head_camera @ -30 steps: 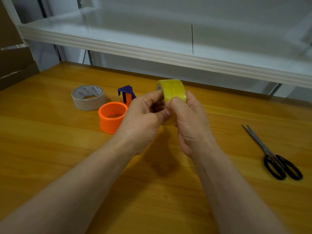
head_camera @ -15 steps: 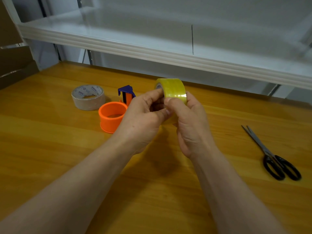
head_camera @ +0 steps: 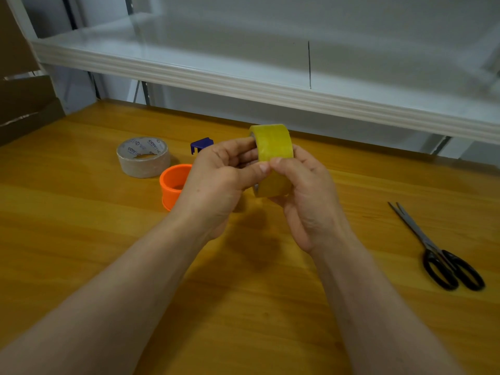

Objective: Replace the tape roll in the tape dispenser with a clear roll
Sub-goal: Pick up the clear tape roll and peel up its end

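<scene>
Wooden counter [head_camera: 81, 239] carries everything in view; a white shelf [head_camera: 243, 85] runs across behind it. Order below is largest to smallest.

Both forearms reach in from the near edge and meet above the counter's middle. Left hand [head_camera: 216, 182] is closed, thumb and fingers pinching the near rim of the roll [head_camera: 274, 143]. Right hand [head_camera: 308, 196] is closed under and round the same roll, thumb pressed on its outer face beside the left thumb.

Roll: yellowish, see-through tape, held clear of the counter, standing on edge with its core axis running left to right. Judged to be the clear roll the task names. Thumb placement suggests the person is feeling for the loose tape end; no end is visible.

A second, grey-white printed roll [head_camera: 143, 156] lies flat on the counter, well left of the hands.

Dispenser [head_camera: 173, 185], orange with a blue part [head_camera: 201, 144] behind it, stands just beside the left hand, between that hand and the printed roll. Its round holder looks empty from this angle.

Governing relation: the dispenser lies left of the held roll and nearer the left hand. The holder opens upward, so the roll, now on edge, would need tipping flat to drop in.

Scissors [head_camera: 438, 250] lie well right, untouched.
</scene>
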Demonstrator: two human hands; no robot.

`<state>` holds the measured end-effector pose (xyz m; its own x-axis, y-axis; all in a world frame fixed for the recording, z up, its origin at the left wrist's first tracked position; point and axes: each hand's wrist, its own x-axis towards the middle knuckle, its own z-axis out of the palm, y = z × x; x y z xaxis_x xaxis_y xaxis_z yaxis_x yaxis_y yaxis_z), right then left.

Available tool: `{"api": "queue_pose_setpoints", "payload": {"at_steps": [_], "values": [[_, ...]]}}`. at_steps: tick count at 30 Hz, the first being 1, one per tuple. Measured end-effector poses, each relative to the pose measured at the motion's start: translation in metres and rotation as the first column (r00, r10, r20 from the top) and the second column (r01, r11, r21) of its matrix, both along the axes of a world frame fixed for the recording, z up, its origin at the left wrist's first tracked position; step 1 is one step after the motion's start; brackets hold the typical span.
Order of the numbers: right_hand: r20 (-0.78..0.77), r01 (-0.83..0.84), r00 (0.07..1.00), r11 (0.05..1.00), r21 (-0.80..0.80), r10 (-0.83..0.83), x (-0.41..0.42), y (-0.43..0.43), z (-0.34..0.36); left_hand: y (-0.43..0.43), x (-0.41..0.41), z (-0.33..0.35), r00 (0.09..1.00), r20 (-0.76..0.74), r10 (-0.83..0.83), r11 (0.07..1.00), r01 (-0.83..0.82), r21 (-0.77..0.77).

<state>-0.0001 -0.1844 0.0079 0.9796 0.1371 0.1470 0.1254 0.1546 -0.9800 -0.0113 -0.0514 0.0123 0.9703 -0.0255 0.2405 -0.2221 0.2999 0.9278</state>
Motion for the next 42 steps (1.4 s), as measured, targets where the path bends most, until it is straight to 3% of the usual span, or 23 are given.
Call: {"api": "queue_pose_setpoints", "payload": {"at_steps": [6, 15, 28, 42], "values": [[0.069, 0.068, 0.996, 0.996, -0.051, -0.064, -0.002, -0.001, 0.002, 0.005, 0.001, 0.0, 0.944, 0.113, 0.309, 0.919, -0.327, 0.218], [0.198, 0.132, 0.975, 0.982, -0.131, -0.105, -0.003, 0.001, 0.002, 0.008, -0.001, 0.0, 0.831, 0.356, 0.427, 0.692, -0.554, 0.464], [0.344, 0.182, 0.936, 0.945, -0.272, -0.081, -0.003, 0.004, 0.0, 0.009, 0.0, -0.005, 0.656, 0.621, 0.429, 0.413, -0.754, 0.511], [0.387, 0.228, 0.918, 0.909, -0.35, -0.081, -0.002, 0.004, -0.001, 0.012, 0.003, -0.002, 0.616, 0.74, 0.271, 0.18, -0.787, 0.59]]}}
